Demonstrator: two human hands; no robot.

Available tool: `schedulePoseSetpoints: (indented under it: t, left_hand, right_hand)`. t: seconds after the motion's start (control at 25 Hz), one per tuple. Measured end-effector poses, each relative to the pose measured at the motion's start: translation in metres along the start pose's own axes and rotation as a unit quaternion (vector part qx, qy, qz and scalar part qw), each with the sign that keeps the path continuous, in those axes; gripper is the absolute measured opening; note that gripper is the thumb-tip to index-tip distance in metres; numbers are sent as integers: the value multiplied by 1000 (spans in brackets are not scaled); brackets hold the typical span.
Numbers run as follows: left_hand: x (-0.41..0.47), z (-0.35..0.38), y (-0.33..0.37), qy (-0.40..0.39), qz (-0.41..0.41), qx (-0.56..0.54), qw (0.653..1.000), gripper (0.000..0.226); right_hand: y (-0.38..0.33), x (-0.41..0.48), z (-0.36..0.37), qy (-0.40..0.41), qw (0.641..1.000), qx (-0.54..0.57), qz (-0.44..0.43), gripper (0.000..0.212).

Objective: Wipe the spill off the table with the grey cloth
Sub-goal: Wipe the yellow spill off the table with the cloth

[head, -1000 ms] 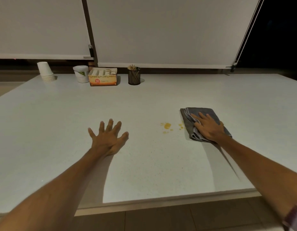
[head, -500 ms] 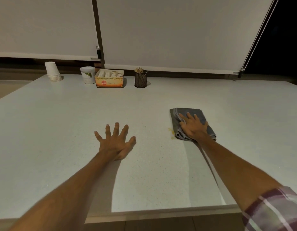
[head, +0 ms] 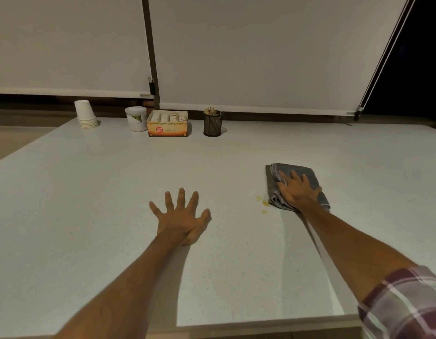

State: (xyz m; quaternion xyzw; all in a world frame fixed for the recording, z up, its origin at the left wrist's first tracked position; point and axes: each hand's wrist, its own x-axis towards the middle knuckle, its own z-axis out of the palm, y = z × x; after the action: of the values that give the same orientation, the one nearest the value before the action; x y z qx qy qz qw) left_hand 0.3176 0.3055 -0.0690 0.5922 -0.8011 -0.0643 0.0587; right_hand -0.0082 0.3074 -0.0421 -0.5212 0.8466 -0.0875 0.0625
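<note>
A folded grey cloth [head: 279,177] lies on the white table [head: 114,192], right of centre. My right hand [head: 297,190] presses flat on top of it, fingers spread and pointing away. A few small yellow spots of the spill [head: 263,203] show on the table just off the cloth's near left corner; any spill under the cloth is hidden. My left hand [head: 181,220] rests flat on the bare table to the left, fingers apart, holding nothing.
Along the far edge stand a stack of white paper cups [head: 85,115], a white tub [head: 136,118], an orange box of tea bags [head: 167,124] and a dark mesh holder with sticks [head: 212,123]. The table's near edge [head: 261,325] runs just below my forearms.
My right hand slid the cloth to the left over the yellow spill, so most of the spots are now covered or gone. My left hand stayed flat on the table.
</note>
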Motion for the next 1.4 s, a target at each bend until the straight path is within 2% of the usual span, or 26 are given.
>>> schedulePoseSetpoints:
  t: [0.2,0.4,0.6,0.8,0.96,1.16,1.28,1.4]
  left_hand:
    - [0,-1,1,-15,-3,12,1000,77]
    - [4,-6,0,-43,-4,12,999,78]
    - [12,-14,-3,-3,35,23,999,74]
    - [15,-17,-15,-12,34,46,998,74]
    - [22,-19,-11,-9,31,48,998,70]
    - [35,-16,3,-24,8,22,999,71]
    - [39,-12,3,-19,-2,12,1000,76]
    - [41,-7,2,-5,-8,15,1000,72]
  right_hand:
    - [-65,-26,12,-28,997,8,-73,66]
    - [-32,-63,10,-9,990,-15,-139,64]
    - [6,-53,3,-4,996,-26,-83,65]
    - [-17,-21,6,-10,1000,-5,-29,72]
    - [-53,-7,11,-23,998,1,-50,76]
    - [-39,-1,14,-5,995,3,-103,56]
    - [-26,20,12,-11,996,-5,-92,56]
    - [-35,47,11,-18,997,-9,-75,60]
